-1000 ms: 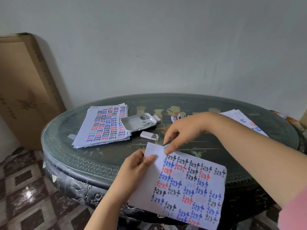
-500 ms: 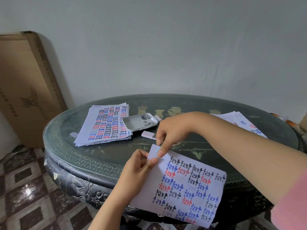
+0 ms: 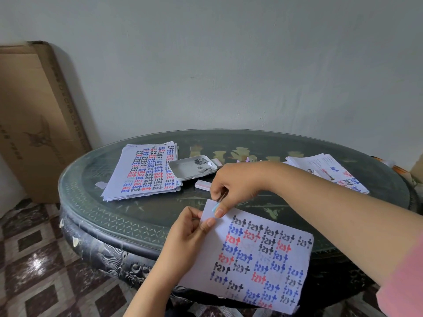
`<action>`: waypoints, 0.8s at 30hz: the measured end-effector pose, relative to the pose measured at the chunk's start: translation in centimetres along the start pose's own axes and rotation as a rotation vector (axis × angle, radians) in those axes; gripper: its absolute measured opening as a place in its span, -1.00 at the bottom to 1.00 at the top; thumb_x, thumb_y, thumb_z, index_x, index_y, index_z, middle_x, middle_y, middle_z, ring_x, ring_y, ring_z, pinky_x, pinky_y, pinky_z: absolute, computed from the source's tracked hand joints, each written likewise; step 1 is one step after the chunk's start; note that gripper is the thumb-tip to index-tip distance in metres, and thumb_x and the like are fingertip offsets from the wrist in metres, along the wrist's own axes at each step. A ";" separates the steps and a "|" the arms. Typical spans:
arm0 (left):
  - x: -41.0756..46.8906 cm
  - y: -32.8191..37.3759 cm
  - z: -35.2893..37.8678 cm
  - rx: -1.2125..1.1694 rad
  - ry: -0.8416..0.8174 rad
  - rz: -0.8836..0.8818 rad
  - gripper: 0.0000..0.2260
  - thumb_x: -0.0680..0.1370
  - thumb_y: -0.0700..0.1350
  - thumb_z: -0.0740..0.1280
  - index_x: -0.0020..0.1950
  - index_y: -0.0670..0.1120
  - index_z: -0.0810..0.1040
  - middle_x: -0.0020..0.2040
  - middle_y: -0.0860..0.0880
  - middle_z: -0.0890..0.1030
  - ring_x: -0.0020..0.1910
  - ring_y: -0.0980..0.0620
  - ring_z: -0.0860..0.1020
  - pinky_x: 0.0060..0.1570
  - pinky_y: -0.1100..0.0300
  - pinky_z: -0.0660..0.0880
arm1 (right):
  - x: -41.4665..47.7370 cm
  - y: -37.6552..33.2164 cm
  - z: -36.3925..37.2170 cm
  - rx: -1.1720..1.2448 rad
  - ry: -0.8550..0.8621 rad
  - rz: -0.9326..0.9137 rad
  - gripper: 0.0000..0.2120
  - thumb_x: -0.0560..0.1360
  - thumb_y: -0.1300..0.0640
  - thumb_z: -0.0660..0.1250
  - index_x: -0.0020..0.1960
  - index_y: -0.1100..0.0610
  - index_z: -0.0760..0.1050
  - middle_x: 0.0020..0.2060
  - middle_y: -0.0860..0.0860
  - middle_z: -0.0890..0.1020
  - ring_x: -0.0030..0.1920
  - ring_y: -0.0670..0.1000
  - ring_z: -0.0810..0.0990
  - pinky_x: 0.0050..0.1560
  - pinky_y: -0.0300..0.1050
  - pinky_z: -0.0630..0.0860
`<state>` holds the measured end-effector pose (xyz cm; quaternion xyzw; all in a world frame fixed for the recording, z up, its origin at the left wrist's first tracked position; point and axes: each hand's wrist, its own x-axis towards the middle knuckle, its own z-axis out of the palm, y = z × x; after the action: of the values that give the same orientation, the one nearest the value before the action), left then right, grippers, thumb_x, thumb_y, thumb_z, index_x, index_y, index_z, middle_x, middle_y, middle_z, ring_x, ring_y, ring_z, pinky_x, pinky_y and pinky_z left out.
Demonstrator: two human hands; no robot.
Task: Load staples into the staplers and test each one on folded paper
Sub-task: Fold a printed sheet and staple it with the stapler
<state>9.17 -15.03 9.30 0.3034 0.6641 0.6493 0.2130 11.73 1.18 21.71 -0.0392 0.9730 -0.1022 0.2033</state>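
A folded sheet of paper (image 3: 263, 255) covered in red, blue and black "test" words hangs over the table's near edge. My left hand (image 3: 185, 234) pinches its upper left corner between thumb and fingers. My right hand (image 3: 235, 181) comes from the right and grips a small light-blue stapler (image 3: 215, 206), mostly hidden by the fingers, set on that same corner. A white tray (image 3: 183, 173) behind holds loose staple strips. A small staple box (image 3: 202, 185) lies just in front of the tray.
A thick stack of printed sheets (image 3: 146, 172) lies at the table's left, and another stack (image 3: 329, 172) at the right. Small pink and purple items (image 3: 246, 159) show behind my right wrist. The round glass-topped table (image 3: 109, 216) stands by a wall; a cardboard box (image 3: 34, 124) leans at left.
My right hand moved down and toward me onto the paper's upper left corner. My left hand shifted its pinch closer to that corner. The paper stayed in place.
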 end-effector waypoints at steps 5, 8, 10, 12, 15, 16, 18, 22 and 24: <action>-0.3 0.4 -1.2 -0.033 0.033 -0.004 -0.60 0.42 0.13 0.41 -0.07 -0.18 0.40 -0.20 -0.32 0.61 -0.32 -0.10 0.54 -0.32 0.03 0.42 | -1.8 1.1 -0.5 0.091 -0.133 0.032 -0.61 0.46 -0.14 0.39 -0.04 0.22 0.58 -0.26 -0.04 0.53 -0.26 -0.07 0.44 -0.17 -0.17 0.35; -0.3 0.5 -1.9 -0.065 0.062 0.010 -0.69 0.41 0.02 0.38 -0.10 -0.20 0.41 -0.33 -0.09 0.63 -0.41 0.04 0.54 -0.45 0.19 0.44 | -3.2 2.1 -0.8 0.135 -0.254 0.067 -0.77 0.47 -0.06 0.41 -0.14 0.11 0.61 -0.36 -0.20 0.55 -0.36 -0.24 0.45 -0.20 -0.30 0.38; -0.3 0.6 -2.0 -0.084 0.075 0.028 -0.75 0.40 -0.03 0.34 -0.12 -0.19 0.42 -0.33 -0.04 0.64 -0.43 0.09 0.53 -0.49 0.27 0.42 | -3.6 2.5 -0.6 0.130 -0.293 0.063 -0.76 0.47 -0.05 0.42 -0.31 0.03 0.54 -0.44 -0.19 0.51 -0.40 -0.22 0.41 -0.24 -0.31 0.35; -0.3 0.6 -2.1 -0.094 0.086 0.029 -0.76 0.40 -0.03 0.34 -0.12 -0.18 0.42 -0.30 -0.05 0.64 -0.41 0.06 0.53 -0.46 0.23 0.43 | -3.7 2.5 -0.4 0.124 -0.283 0.059 -0.70 0.46 -0.07 0.42 -0.33 0.08 0.50 -0.43 -0.15 0.48 -0.38 -0.16 0.39 -0.24 -0.26 0.33; -0.5 0.6 -2.2 -0.099 0.091 0.024 -0.75 0.40 -0.02 0.34 -0.12 -0.18 0.42 -0.28 -0.08 0.64 -0.41 0.05 0.51 -0.47 0.23 0.41 | -3.8 2.2 -0.4 0.124 -0.227 0.073 -0.77 0.44 -0.08 0.44 -0.27 0.04 0.54 -0.42 -0.19 0.51 -0.34 -0.14 0.42 -0.22 -0.26 0.36; -0.6 0.5 -2.2 -0.099 0.088 0.024 -0.75 0.40 -0.01 0.33 -0.12 -0.18 0.42 -0.27 -0.09 0.64 -0.41 0.05 0.51 -0.47 0.24 0.41 | -3.8 2.0 -0.4 0.119 -0.218 0.080 -0.81 0.43 -0.08 0.45 -0.24 0.02 0.56 -0.41 -0.21 0.53 -0.32 -0.14 0.45 -0.21 -0.27 0.37; -0.7 0.5 -2.1 -0.095 0.084 0.024 -0.75 0.40 -0.01 0.33 -0.12 -0.18 0.43 -0.26 -0.10 0.64 -0.41 0.06 0.51 -0.47 0.25 0.40 | -3.7 1.8 -0.5 0.095 -0.217 0.086 -0.80 0.43 -0.07 0.45 -0.14 0.05 0.61 -0.35 -0.21 0.56 -0.26 -0.11 0.48 -0.20 -0.27 0.38; -0.8 0.6 -2.1 -0.088 0.085 0.020 -0.75 0.40 -0.01 0.33 -0.13 -0.18 0.42 -0.27 -0.10 0.64 -0.44 0.10 0.51 -0.50 0.30 0.40 | -3.6 1.5 -0.4 0.038 -0.210 0.080 -0.81 0.43 -0.08 0.44 -0.21 0.02 0.55 -0.35 -0.18 0.53 -0.29 -0.11 0.46 -0.22 -0.26 0.36; -0.8 0.6 -2.1 -0.088 0.088 0.030 -0.73 0.41 0.00 0.34 -0.12 -0.19 0.42 -0.28 -0.11 0.63 -0.45 0.10 0.49 -0.52 0.30 0.38 | -3.6 1.5 -0.2 -0.004 -0.190 0.076 -0.79 0.44 -0.09 0.43 -0.26 0.00 0.50 -0.36 -0.16 0.49 -0.32 -0.13 0.42 -0.25 -0.27 0.32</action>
<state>8.38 -17.13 9.94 0.2749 0.6392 0.6935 0.1870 14.88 3.13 22.94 -0.0120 0.9502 -0.0884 0.2985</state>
